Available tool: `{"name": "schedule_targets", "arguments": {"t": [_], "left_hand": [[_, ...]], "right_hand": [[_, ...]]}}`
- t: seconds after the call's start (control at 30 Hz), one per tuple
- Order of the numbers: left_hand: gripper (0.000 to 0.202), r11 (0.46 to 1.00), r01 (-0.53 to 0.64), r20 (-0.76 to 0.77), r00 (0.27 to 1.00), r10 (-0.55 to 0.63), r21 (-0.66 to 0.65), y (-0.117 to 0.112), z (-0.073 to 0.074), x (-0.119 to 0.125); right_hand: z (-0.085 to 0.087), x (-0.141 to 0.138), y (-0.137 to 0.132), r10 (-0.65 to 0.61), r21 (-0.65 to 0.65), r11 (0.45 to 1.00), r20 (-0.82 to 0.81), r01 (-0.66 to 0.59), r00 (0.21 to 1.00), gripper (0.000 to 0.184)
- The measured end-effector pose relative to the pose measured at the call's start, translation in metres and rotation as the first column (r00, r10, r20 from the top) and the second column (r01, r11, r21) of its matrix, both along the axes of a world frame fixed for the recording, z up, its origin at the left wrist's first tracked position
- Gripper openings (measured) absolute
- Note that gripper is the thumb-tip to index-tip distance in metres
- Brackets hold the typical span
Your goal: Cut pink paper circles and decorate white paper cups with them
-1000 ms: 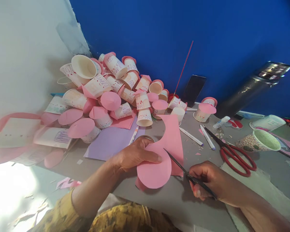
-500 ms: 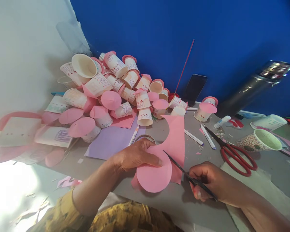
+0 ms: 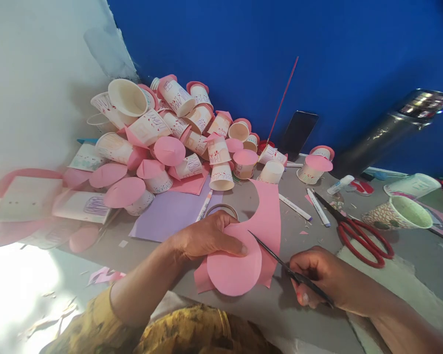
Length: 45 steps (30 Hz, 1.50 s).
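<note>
My left hand (image 3: 208,239) grips a sheet of pink paper (image 3: 268,211), its thumb pressed flat on top. A mostly cut-out round piece (image 3: 234,275) curves toward me over the rest of the sheet, and a rounded notch shows in the sheet's upper left edge. In my right hand (image 3: 323,278) is a pair of dark scissors (image 3: 301,279), its fingers wrapped round the handles. The blades point up and left, their tip at the paper near my left thumb. Part of the handles is hidden by my fingers.
Paper cups (image 3: 149,129) with pink paper tops are heaped at the back left. Purple paper (image 3: 157,216) and a tape roll (image 3: 227,209) lie by my left hand. Red-handled scissors (image 3: 365,241), markers (image 3: 295,206), a patterned cup (image 3: 384,214), a phone (image 3: 300,132) and a dark flask (image 3: 376,140) are rightward.
The pink sheet has turned slightly, its lower corner now showing more to the left of the round piece. Both hands keep their holds, nearly in place.
</note>
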<state>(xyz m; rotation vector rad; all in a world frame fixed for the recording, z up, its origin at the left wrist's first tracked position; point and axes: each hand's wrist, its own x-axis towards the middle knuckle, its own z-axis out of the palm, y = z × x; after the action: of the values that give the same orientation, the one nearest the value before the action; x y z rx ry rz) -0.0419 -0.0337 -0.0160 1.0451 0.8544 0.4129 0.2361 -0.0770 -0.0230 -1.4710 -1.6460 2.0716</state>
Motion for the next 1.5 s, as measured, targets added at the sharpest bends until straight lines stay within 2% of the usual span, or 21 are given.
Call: {"name": "schedule_targets", "arguments": {"t": [0.27, 0.47, 0.6, 0.8, 0.93, 1.2, 1.5], "left_hand": [[0.026, 0.998, 0.063, -0.026, 0.998, -0.063, 0.007, -0.001, -0.008, -0.002], [0.026, 0.997, 0.072, -0.034, 0.997, -0.071, 0.017, -0.001, -0.003, -0.003], [0.025, 0.999, -0.02, 0.036, 0.999, 0.019, 0.028, -0.001, -0.003, -0.003], [0.041, 0.972, -0.227, 0.101, 0.967, 0.233, -0.062, 0.002, -0.01, 0.0], [0.041, 0.944, -0.325, 0.089, 0.94, 0.329, -0.057, 0.002, -0.009, 0.004], [0.037, 0.936, -0.352, 0.053, 0.934, 0.353, -0.016, -0.004, -0.003, 0.009], [0.043, 0.936, -0.345, 0.059, 0.935, 0.349, -0.067, -0.004, -0.006, 0.009]], "right_hand": [[0.006, -0.004, 0.0, 0.0, -0.018, 1.0, 0.004, 0.0, 1.0, 0.051], [0.007, -0.003, 0.001, 0.02, -0.02, 1.0, 0.026, -0.019, 0.999, 0.049], [0.001, 0.0, 0.002, -0.039, 0.019, 0.999, 0.01, 0.039, 0.999, 0.044], [-0.003, 0.005, 0.005, -0.067, 0.169, 0.983, -0.047, 0.074, 0.997, 0.054], [-0.006, 0.005, 0.005, -0.067, 0.185, 0.98, -0.052, 0.075, 0.996, 0.058], [-0.009, 0.004, 0.004, -0.078, 0.163, 0.983, -0.056, 0.086, 0.995, 0.069], [-0.007, 0.002, 0.005, -0.067, 0.178, 0.981, -0.076, 0.079, 0.995, 0.064]]}}
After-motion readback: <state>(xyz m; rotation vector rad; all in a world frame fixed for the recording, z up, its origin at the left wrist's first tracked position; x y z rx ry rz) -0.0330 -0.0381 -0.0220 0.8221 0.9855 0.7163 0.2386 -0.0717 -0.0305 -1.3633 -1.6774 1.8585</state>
